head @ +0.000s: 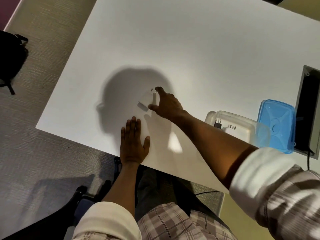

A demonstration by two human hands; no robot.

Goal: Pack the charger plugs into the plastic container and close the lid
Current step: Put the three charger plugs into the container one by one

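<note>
Hands work over a white desk [190,49] that fills the middle of the frame, under the shadow of a head. At centre, the right hand [167,105] reaches out with fingers and thumb spread around a white charger plug [147,99] lying on the desk, its two metal pins pointing toward the top of the frame; whether the fingers actually touch it cannot be told. Just below, the left hand [133,144] lies flat and open, palm down, at the desk's near edge. At right, a clear plastic container [237,127] stands uncovered with a black plug [217,123] and a white plug [231,129] inside; its blue lid [277,125] rests just beside it.
</note>
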